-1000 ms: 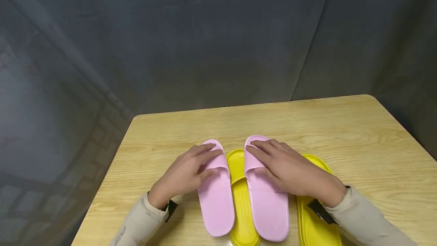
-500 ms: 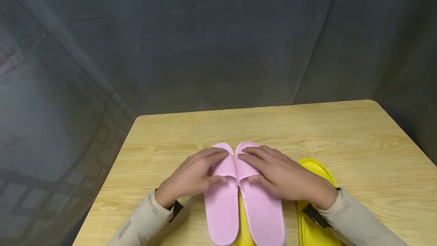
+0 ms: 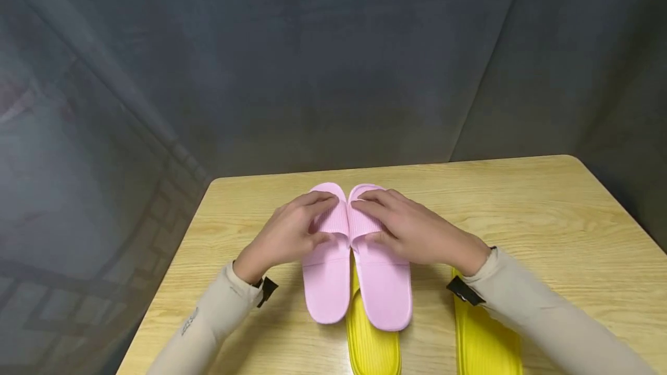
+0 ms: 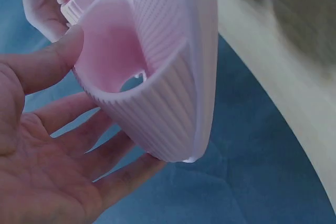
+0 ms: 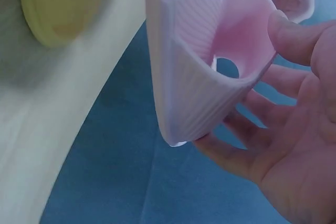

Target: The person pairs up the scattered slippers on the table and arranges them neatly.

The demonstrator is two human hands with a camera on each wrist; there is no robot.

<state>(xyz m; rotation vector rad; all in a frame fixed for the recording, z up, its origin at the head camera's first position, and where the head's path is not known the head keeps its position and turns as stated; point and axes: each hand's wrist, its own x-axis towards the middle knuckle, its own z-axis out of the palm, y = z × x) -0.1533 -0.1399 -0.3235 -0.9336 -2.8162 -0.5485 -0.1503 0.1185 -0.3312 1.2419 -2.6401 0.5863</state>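
Two pink slippers lie side by side, toes away from me. My left hand [image 3: 294, 229] grips the left pink slipper [image 3: 325, 282] at its ribbed strap, thumb at the strap opening and fingers over the top. My right hand [image 3: 411, 230] grips the right pink slipper [image 3: 384, 291] the same way. In the left wrist view the pink slipper [image 4: 157, 77] sits between the thumb and fingers of my left hand [image 4: 52, 150]. The right wrist view shows the other pink slipper [image 5: 202, 72] in my right hand [image 5: 294, 145]. Both pink slippers overlap the front of a yellow slipper [image 3: 372, 346].
A second yellow slipper [image 3: 487, 346] lies at the near right, partly under my right sleeve. The wooden table [image 3: 547, 219] has rounded far corners, and a dark grey curtain hangs behind it. One yellow slipper [image 5: 63, 3] also shows in the right wrist view.
The two pink slippers were brought together until their sides touch, then carried away from me toward the table's far side. The middle yellow slipper's heel is now uncovered.
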